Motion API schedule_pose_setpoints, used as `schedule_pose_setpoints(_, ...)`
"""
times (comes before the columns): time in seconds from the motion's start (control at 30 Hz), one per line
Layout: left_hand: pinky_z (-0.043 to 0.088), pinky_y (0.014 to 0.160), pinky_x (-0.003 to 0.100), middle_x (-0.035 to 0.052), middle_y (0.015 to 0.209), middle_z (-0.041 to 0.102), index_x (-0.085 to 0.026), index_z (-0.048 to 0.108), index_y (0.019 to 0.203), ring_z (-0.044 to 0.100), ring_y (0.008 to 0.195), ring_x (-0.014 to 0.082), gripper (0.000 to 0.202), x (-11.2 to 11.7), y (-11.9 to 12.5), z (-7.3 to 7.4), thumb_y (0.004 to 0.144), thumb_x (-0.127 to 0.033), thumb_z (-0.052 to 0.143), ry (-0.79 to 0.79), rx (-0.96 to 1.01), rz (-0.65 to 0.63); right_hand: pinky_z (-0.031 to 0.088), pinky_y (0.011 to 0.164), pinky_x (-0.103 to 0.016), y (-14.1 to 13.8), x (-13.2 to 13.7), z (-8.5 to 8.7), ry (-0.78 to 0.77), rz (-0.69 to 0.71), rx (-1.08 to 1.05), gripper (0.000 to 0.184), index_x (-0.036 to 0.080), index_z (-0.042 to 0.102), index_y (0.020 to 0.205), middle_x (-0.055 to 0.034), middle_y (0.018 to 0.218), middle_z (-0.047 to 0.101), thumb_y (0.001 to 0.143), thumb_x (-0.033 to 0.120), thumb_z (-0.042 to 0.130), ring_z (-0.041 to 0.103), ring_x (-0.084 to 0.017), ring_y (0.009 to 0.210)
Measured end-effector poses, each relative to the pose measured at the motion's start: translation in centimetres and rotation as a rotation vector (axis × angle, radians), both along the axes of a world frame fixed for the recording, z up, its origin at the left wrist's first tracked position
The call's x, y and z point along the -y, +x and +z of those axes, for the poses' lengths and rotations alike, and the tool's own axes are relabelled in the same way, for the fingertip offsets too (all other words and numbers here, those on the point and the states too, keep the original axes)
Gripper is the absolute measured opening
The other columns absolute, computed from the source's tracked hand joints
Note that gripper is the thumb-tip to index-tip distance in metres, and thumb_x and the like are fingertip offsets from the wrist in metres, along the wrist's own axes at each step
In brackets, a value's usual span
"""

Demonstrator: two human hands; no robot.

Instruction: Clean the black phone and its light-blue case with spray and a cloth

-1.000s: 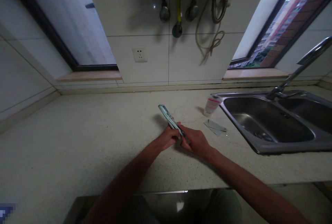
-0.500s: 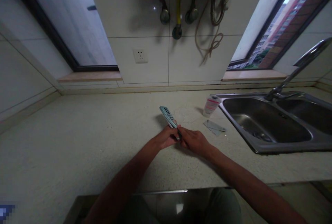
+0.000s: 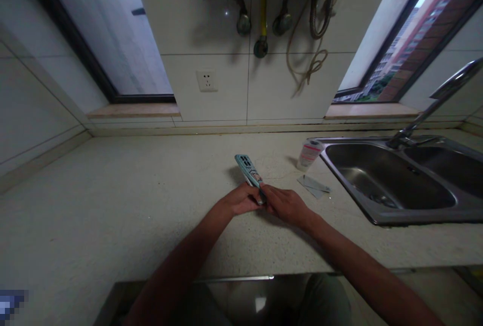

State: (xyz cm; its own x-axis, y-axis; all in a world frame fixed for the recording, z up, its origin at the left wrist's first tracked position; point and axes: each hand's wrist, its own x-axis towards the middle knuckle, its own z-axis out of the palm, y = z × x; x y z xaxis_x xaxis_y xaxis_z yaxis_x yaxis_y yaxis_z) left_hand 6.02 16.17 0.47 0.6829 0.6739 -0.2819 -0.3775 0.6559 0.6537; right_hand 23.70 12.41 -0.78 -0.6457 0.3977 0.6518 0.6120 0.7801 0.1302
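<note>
A phone in a light-blue patterned case (image 3: 249, 169) is held over the countertop (image 3: 113, 190), its camera end tilted up and away from me. My left hand (image 3: 241, 199) is closed round the phone's lower left part. On the lower right, the fingers of my right hand (image 3: 285, 204) grip the same end. The fingertips of both hands are partly hidden behind the phone and each other. To the right lie thin, flat grey film-like pieces (image 3: 314, 186). Behind these stands a clear plastic cup (image 3: 309, 155) with pink print.
A double steel sink (image 3: 390, 177) with a faucet (image 3: 433, 104) is set in the counter at right. Hoses and valves (image 3: 243, 24) hang on the tiled wall above a socket (image 3: 207, 81). Windows flank the wall, and the counter's front edge (image 3: 234, 279) runs near my body.
The phone has turned slightly, so more of its patterned back shows. Both hands keep their hold, and the view has shifted a little.
</note>
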Motion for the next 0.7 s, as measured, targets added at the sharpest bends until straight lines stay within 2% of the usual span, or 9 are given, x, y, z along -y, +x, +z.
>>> schedule_pose_setpoints(0.23, 0.053, 0.071, 0.03, 0.0, 0.072, 0.063, -0.015, 0.058, 0.077, 0.06, 0.069, 0.0141, 0.039, -0.2, -0.2, 0.0, 0.044, 0.006, 0.056, -0.014, 0.003, -0.074, 0.064, 0.066, -0.031, 0.2, 0.1, 0.6, -0.022, 0.006, 0.051, 0.04, 0.008, 0.041, 0.138, -0.0205, 0.108, 0.073, 0.1, 0.021, 0.039, 0.075, -0.024, 0.091)
schedule_pose_setpoints(0.37, 0.053, 0.076, 0.031, 0.0004, 0.074, 0.066, -0.014, 0.06, 0.081, 0.062, 0.072, 0.0146, 0.043, -0.3, -0.4, -0.2, 0.044, 0.007, 0.055, -0.041, 0.028, -0.09, 0.064, 0.067, -0.032, 0.6, 0.1, 0.6, 0.009, 0.038, 0.061, 0.045, 0.007, 0.039, 0.142, -0.0223, 0.111, 0.072, 0.1, 0.022, 0.042, 0.074, -0.026, 0.096)
schedule_pose_setpoints(0.43, 0.053, 0.083, 0.036, 0.0017, 0.078, 0.068, -0.013, 0.061, 0.086, 0.065, 0.077, 0.0169, 0.048, -0.3, -0.6, -0.5, 0.044, 0.008, 0.052, -0.049, 0.015, -0.129, 0.064, 0.071, -0.033, 1.3, -0.2, 0.4, 0.006, 0.03, 0.044, 0.048, 0.007, 0.038, 0.144, -0.0228, 0.114, 0.071, 0.099, 0.022, 0.045, 0.073, -0.027, 0.1)
schedule_pose_setpoints(0.5, 0.051, 0.092, 0.043, 0.0041, 0.085, 0.071, -0.013, 0.063, 0.094, 0.068, 0.087, 0.0214, 0.055, -0.3, -1.0, -0.6, 0.045, 0.007, 0.051, -0.043, 0.004, -0.186, 0.063, 0.075, -0.033, 2.4, -0.5, 0.3, -0.038, -0.028, -0.001, 0.048, 0.01, 0.041, 0.144, -0.021, 0.116, 0.072, 0.098, 0.021, 0.047, 0.073, -0.025, 0.1)
schedule_pose_setpoints(0.57, 0.048, 0.099, 0.05, 0.0064, 0.094, 0.072, -0.013, 0.062, 0.102, 0.069, 0.096, 0.0255, 0.061, -0.4, -1.3, -0.5, 0.046, 0.006, 0.05, -0.031, 0.02, -0.219, 0.062, 0.072, -0.031, 3.5, -1.0, 0.3, -0.116, -0.102, -0.068, 0.046, 0.013, 0.046, 0.142, -0.0171, 0.11, 0.074, 0.097, 0.022, 0.047, 0.074, -0.023, 0.093)
schedule_pose_setpoints(0.63, 0.046, 0.101, 0.051, 0.0086, 0.101, 0.072, -0.014, 0.061, 0.105, 0.068, 0.102, 0.0275, 0.064, -0.4, -1.5, -0.3, 0.045, 0.005, 0.05, -0.018, 0.035, -0.222, 0.061, 0.069, -0.03, 4.3, -1.3, 0.4, -0.246, -0.157, -0.155, 0.044, 0.015, 0.054, 0.137, -0.0138, 0.105, 0.077, 0.096, 0.026, 0.047, 0.075, -0.022, 0.084)
schedule_pose_setpoints(0.7, 0.047, 0.1, 0.051, 0.0105, 0.105, 0.072, -0.014, 0.059, 0.108, 0.068, 0.105, 0.029, 0.066, -0.5, -1.7, 0.1, 0.045, 0.004, 0.051, -0.004, 0.015, -0.225, 0.06, 0.068, -0.031, 4.6, -1.6, 0.6, -0.374, -0.244, -0.327, 0.041, 0.016, 0.062, 0.13, -0.0113, 0.099, 0.078, 0.094, 0.029, 0.047, 0.073, -0.021, 0.074)
